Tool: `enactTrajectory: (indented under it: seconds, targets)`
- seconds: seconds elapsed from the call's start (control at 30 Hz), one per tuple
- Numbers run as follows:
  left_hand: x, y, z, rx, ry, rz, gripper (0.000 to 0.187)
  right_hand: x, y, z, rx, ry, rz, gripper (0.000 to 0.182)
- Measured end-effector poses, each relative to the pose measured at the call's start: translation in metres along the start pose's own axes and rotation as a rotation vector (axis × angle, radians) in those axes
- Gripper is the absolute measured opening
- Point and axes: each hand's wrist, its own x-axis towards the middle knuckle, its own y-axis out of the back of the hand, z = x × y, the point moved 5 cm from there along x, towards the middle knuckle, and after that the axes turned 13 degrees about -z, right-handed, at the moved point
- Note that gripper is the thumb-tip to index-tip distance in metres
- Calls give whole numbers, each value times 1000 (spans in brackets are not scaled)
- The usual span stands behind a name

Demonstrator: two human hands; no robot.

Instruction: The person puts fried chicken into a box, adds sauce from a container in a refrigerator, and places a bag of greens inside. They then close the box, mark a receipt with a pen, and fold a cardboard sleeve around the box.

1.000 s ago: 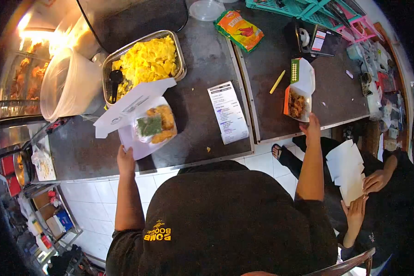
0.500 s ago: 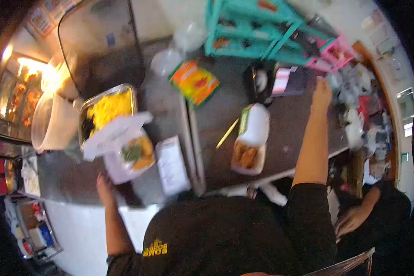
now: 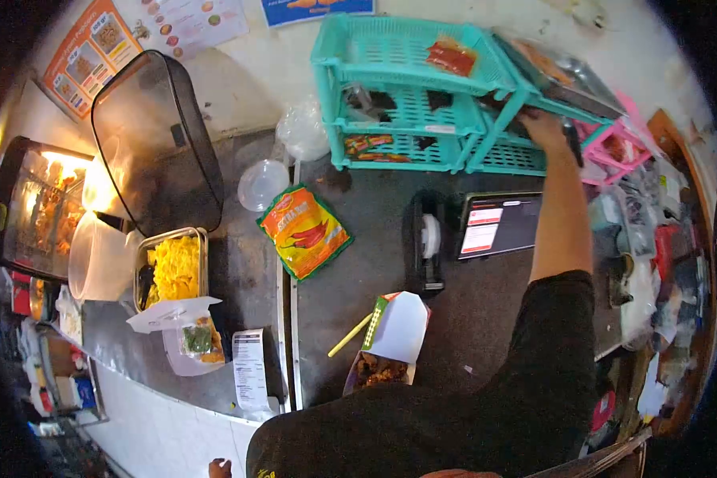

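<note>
My right hand (image 3: 543,129) reaches into the right-hand section of the teal plastic rack (image 3: 398,44), under a tilted metal tray (image 3: 593,88). Its fingers are mostly hidden by the shelf. Below that forearm, a tablet (image 3: 506,225) with a lit screen rests on the dark counter. My left hand (image 3: 220,468) shows only in part at the bottom edge, away from the counter, its fingers unclear. An opened food box (image 3: 397,327) with browned food is close to my body. Left of it, another open box (image 3: 191,362) holds food and a small green packet.
A tape dispenser (image 3: 430,243), a chili sauce pouch (image 3: 304,231), a receipt (image 3: 251,370) and a yellow stick (image 3: 350,334) lie on the counter. On the left stand a metal pan (image 3: 139,299) of yellow food, a plastic tub (image 3: 95,259) and a lit display case (image 3: 12,211). A pink basket (image 3: 617,151) is at right.
My right hand has moved from beside the tablet up and forward into the rack. My left hand has dropped back from the counter's edge to the bottom of the view, which has tilted upward.
</note>
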Motion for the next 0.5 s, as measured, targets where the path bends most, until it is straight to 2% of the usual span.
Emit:
enactTrajectory:
  seconds: [0.03,0.07,0.1,0.13,0.17,0.2,0.23,0.27,0.3,0.33,0.37,0.4,0.43,0.47,0.5]
  targets:
    - [-10,-15,-3,58,0,-176,23,28,-13,6,-52,84,-108,53]
    - [-27,-33,-9,102,1,-354,23,22,-6,-5,-90,68,-207,56]
    - [-41,-26,4,256,-295,-176,23,29,-9,-6,-214,117,-153,52]
    - [-39,-28,2,239,-154,-182,21,51,-16,11,-214,186,-43,45]
    - [-42,-28,4,204,-156,-144,22,65,-24,24,-424,232,140,44]
    - [-38,-32,6,303,-136,-265,23,90,-32,54,-168,352,168,47]
    - [-48,-21,18,134,-68,-250,24,95,-33,65,-54,379,152,47]
    - [-38,-35,10,173,-32,-257,24,89,-32,72,53,375,111,48]
    - [-39,-35,12,157,-160,-217,26,90,-25,81,185,366,56,48]
    - [-41,-34,14,4,18,-183,28,85,-21,90,350,360,-9,48]
    - [-39,-38,10,-91,-71,-97,33,79,-20,96,535,345,-76,48]
    - [-30,-46,2,-228,68,-141,39,69,-17,99,735,338,-141,48]
    - [-32,-44,6,-178,-63,-70,52,57,-15,101,913,337,-192,49]
    - [-24,-50,-2,-362,85,-20,53,42,-12,101,1072,336,-229,49]
    - [-33,-33,10,-444,126,-16,50,24,-10,101,1211,337,-266,49]
